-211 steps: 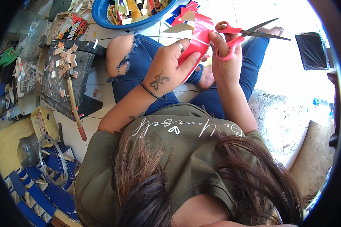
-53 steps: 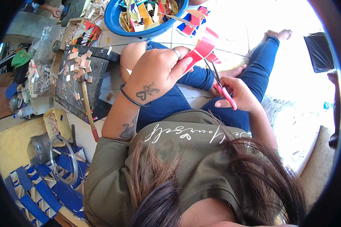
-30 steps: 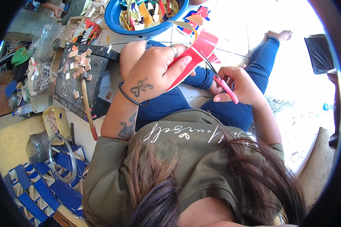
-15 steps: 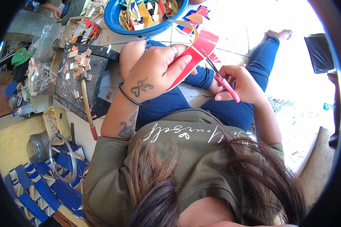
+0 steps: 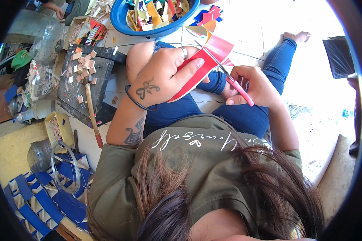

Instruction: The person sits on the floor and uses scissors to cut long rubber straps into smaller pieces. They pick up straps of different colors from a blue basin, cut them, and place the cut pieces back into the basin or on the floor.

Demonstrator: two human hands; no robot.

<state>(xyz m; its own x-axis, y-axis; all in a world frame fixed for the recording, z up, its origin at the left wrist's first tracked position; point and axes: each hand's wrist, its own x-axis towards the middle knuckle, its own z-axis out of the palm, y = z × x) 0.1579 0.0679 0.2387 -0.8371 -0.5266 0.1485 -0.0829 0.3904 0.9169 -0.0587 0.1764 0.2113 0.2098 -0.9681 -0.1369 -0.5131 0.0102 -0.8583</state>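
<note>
My left hand (image 5: pixel 165 74) grips a curved red sheet (image 5: pixel 207 62) of plastic-like material, thumb on top, held above my lap. My right hand (image 5: pixel 253 86) holds scissors with pink handles (image 5: pixel 233 82); the blades reach up into the red sheet's upper edge. I sit on the floor with legs in blue jeans stretched forward. A black band circles my left wrist.
A blue basin (image 5: pixel 157 16) full of coloured scraps stands ahead. A dark board (image 5: pixel 82 86) with small tan pieces lies at left, a stick with a red end (image 5: pixel 91 114) across it. Blue and white pieces (image 5: pixel 44 197) are stacked at lower left. A black bag (image 5: pixel 338 56) sits at right.
Over the last second the scissors have stayed in the red sheet, working slightly further up it. Seven seconds ago the sheet and scissors were held higher and farther right.
</note>
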